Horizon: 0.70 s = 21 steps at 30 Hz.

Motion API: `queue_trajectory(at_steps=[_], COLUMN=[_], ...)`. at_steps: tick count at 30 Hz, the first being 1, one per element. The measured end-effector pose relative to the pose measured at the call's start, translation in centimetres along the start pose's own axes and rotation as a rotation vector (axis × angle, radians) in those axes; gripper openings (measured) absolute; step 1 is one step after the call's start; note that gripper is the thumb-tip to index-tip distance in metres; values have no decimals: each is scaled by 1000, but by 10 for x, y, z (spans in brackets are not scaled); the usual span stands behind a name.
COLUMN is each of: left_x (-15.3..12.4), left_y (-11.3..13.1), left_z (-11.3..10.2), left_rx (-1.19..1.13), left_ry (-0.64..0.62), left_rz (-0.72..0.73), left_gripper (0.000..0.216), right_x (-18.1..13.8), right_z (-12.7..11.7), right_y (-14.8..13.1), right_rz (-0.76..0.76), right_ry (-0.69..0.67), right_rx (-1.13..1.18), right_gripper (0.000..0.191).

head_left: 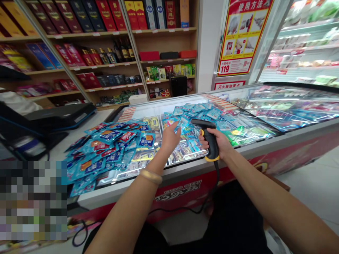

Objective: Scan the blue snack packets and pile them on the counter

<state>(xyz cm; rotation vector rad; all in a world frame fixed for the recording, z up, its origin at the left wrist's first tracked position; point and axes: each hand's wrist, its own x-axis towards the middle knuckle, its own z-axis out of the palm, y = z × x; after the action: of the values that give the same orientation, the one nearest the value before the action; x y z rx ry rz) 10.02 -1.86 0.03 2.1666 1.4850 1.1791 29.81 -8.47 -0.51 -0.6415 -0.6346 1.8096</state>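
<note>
My right hand (217, 143) is wrapped around the grip of a black and yellow barcode scanner (211, 139), its head level and its cable hanging down. To the left of the scanner, my left hand (171, 135) is closed on a small blue snack packet (183, 122), whose pale printed side shows. Behind that hand, a pile of similar blue packets (197, 111) covers part of the freezer's glass top (134, 167). A second, larger heap of blue packets (106, 151), some with red or dark blue labels, spreads across the left end.
Through the freezer glass, packaged goods (150, 155) show below. Shelves of boxes and bottles (106, 54) stand behind, with a red poster (242, 38) on the wall. At left is a black device (60, 116) on a counter; a cable (182, 209) loops below the freezer's front.
</note>
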Motion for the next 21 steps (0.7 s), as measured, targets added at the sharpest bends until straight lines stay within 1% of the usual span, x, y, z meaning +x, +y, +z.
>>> queue_trajectory(at_steps=[2,6,8,10,12,14,15,17,21], left_x=[2,6,3,-4,-14,-24,-28,-32,-28], left_y=[-7,-30,-42,-52,-60,-67,-69,-73,-71], left_z=[-20,-73,-96,-111,-117,-118,-118,-116,-114], left_rx=[64,298,453,630,771,824,824,806,754], left_ry=[50,120,106,34,-122,-269,-308,-298,-185], left_rz=[53,145,139,78,-3,-45,-48,-31,22], left_gripper=[40,47,49,46,39,36,37,39,38], right_x=[6,25,35,43,48,51,52,52,50], right_z=[9,38,54,68,77,81,81,80,78], right_y=[4,21,33,44,53,59,60,61,57], right_rz=[13,80,112,141,170,194,205,219,210], right_ry=[2,-9,-24,-46,-69,-92,-101,-103,-79], right_rx=[11,19,26,32,38,39,38,33,31], right_gripper=[14,14,16,16,13,12,12,12,12])
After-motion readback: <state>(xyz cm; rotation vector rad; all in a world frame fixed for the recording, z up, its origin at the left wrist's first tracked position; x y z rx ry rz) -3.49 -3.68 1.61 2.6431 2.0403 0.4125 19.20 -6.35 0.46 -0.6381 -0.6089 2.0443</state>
